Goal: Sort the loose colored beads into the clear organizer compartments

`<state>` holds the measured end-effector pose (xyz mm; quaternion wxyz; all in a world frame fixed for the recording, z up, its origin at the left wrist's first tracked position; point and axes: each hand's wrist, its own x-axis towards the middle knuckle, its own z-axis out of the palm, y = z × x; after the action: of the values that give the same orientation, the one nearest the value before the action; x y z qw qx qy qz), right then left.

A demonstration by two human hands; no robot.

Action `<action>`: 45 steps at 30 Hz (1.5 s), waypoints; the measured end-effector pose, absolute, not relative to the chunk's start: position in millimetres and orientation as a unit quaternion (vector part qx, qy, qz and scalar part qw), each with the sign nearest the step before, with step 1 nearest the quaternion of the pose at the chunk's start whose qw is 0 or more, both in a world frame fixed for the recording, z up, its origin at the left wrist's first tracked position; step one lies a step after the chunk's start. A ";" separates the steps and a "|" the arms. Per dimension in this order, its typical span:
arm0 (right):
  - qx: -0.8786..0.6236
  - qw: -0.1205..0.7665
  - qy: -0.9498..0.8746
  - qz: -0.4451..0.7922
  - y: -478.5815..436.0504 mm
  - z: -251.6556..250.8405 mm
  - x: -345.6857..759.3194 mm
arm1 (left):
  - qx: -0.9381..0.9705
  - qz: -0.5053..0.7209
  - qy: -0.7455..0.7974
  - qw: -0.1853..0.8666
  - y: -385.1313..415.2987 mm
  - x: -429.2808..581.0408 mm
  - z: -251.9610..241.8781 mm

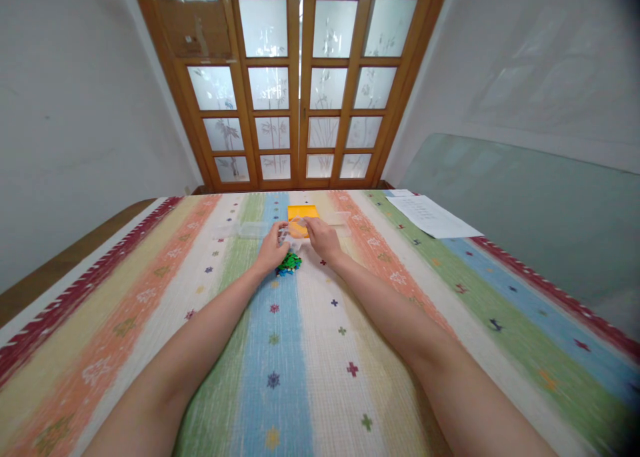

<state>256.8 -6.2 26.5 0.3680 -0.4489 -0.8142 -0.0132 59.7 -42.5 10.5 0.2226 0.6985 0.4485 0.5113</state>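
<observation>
Between my two hands is a see-through plastic piece; whether it is a bag or a small box I cannot make out. Fingers of my left hand are closed on its left side. My right hand pinches its right side, fingertips over the near part of a yellow tray. Just below my hands lies a heap of small green pieces with some blue and white ones, beside my left wrist and touching neither hand.
A clear plastic container lies left of my hands, and another clear one lies to the right. Paper sheets rest at the table's far right. A striped cloth covers the table. Wooden glazed doors stand beyond it.
</observation>
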 end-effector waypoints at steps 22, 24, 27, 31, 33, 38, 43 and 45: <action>-0.439 0.425 -0.788 0.073 22.1 6.8 284.9 | 0.666 0.394 0.627 0.089 -18.5 27.6 -9.4; -0.444 0.405 -0.797 0.066 20.9 7.6 286.2 | 0.681 0.376 0.625 0.065 -21.9 29.2 -7.0; -0.446 0.368 -0.815 0.050 17.5 8.5 284.1 | 0.683 0.348 0.642 0.033 -28.1 31.2 -1.5; -0.441 0.321 -0.838 0.026 12.9 8.5 279.0 | 0.673 0.311 0.671 0.010 -34.0 30.9 3.7; -0.435 0.303 -0.848 0.017 11.1 8.6 277.1 | 0.673 0.307 0.673 0.006 -35.0 30.2 4.5; -0.426 0.271 -0.863 0.000 8.8 9.2 274.0 | 0.671 0.310 0.674 -0.008 -33.4 29.2 5.5; -0.430 0.253 -0.866 -0.009 8.7 8.2 270.4 | 0.680 0.306 0.666 -0.021 -31.3 29.9 6.5; -0.431 0.254 -0.866 -0.011 8.4 7.8 269.3 | 0.694 0.308 0.651 -0.024 -31.0 30.5 6.0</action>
<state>269.3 8.4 7.8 0.2541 -0.4305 -0.8660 -0.0113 30.5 -31.0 6.0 -0.0243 0.6937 0.6505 0.3082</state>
